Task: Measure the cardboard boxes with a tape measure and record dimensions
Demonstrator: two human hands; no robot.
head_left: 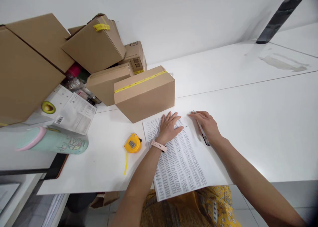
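Observation:
A printed sheet [181,164] full of small rows of text lies on the white table [248,121], overhanging its near edge. My left hand [169,126], with a pink watch strap on the wrist, rests flat on the sheet's upper part, fingers spread. My right hand [207,125] sits at the sheet's right edge with its fingers closed round a pen [203,134], tip pointing away from me. A cardboard box [145,92] with yellow tape stands just beyond my left hand.
A yellow tape measure [132,144] lies left of the sheet. Several stacked cardboard boxes [94,44] fill the back left, with an avocado-printed white box [67,109] and a mint bottle [53,140] lying on its side. A dark post [280,16] leans at the far right.

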